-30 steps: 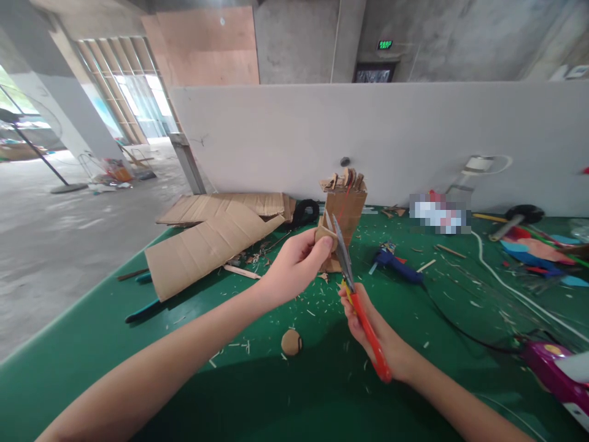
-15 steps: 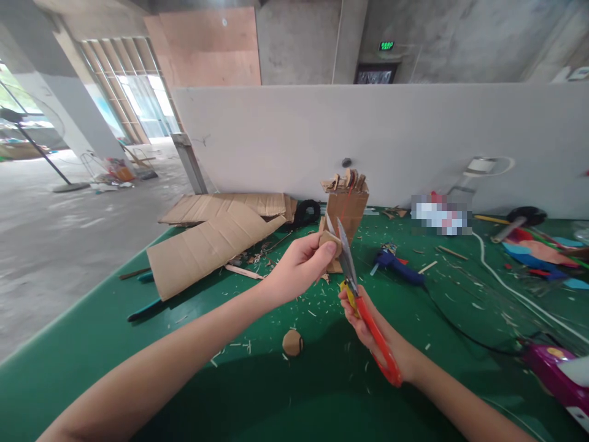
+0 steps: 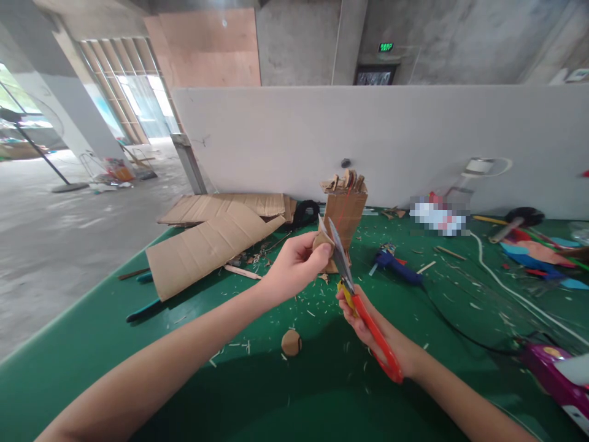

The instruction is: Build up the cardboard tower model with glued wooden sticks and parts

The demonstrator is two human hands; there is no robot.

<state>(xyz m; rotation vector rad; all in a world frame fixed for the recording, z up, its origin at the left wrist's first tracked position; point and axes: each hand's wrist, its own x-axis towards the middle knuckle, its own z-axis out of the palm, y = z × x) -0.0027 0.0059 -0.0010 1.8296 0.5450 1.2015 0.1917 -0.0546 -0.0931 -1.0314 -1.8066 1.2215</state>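
My left hand point(image 3: 294, 267) pinches a small piece of brown cardboard point(image 3: 321, 239) and holds it up above the green table point(image 3: 92, 344). My right hand point(image 3: 375, 331) grips red-handled scissors point(image 3: 363, 313); their blades point up and straddle the edge of the cardboard piece. A small round cardboard disc point(image 3: 291, 342) lies on the table below my hands. Behind the hands stands a cardboard box point(image 3: 346, 212) stuffed with cardboard scraps.
Folded cardboard sheets point(image 3: 207, 242) lie at the back left. A blue glue gun point(image 3: 393, 261) with a black cord rests to the right, a pink tool point(image 3: 554, 368) at the far right. Coloured paper pieces point(image 3: 534, 252) and small offcuts litter the mat. A white partition point(image 3: 391, 141) borders the back.
The scissors and the cardboard piece shifted slightly left and lower, and the blades now sit further over the piece. The table's other things have not moved.
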